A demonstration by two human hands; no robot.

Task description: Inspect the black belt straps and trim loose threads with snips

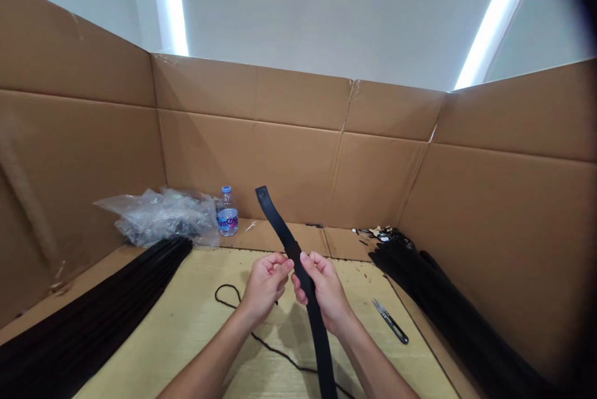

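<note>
A long black strap [318, 330] rises from the bottom edge and curves to a squared leather-like tip at the upper left. My right hand [324, 287] is closed around its middle, thumb on the front face. Just to the left, my left hand [267, 284] is pinched, thumb and forefinger at the strap's left edge; whatever is between them is too small to make out. A thin black cord [284, 357] lies looped on the table below, partly hidden behind my left hand and the strap. Thread snips [390, 322] rest on the table to the right.
Cardboard walls [293, 156] enclose the yellowish work surface [186, 324]. Bundles of black straps lie at the left [116, 306] and right [448, 306]. Crumpled plastic bags [168, 215] and a water bottle [227, 212] stand at the back left. Small scraps [380, 234] lie at the back right.
</note>
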